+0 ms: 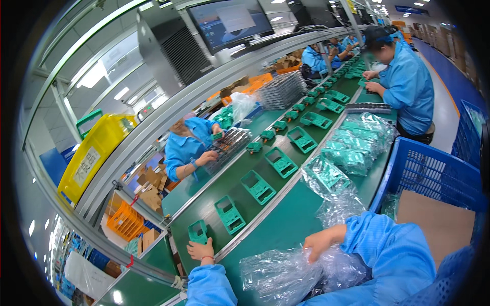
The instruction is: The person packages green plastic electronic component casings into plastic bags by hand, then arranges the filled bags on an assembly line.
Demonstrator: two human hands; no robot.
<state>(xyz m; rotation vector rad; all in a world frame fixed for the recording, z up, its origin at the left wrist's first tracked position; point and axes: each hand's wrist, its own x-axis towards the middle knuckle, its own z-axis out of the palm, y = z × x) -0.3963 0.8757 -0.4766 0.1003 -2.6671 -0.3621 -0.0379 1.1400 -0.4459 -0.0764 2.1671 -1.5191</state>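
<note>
My left hand lies at the near end of the green conveyor with its fingers spread. Its fingertips are right by the lower edge of a green plastic housing; whether they touch it I cannot tell. My right hand is closed on clear plastic bags, which lie crumpled on the green worktop in front of me. Farther up the belt, several green rectangular housings with cut-out openings, such as this near frame, sit in a row. Smaller green parts with dark pieces form a second row beside them.
Bagged green housings are piled on the worktop's right side. A blue crate holding cardboard stands at my right. Across the belt, a person handles a tray; another person works farther along. A metal rail crosses at left.
</note>
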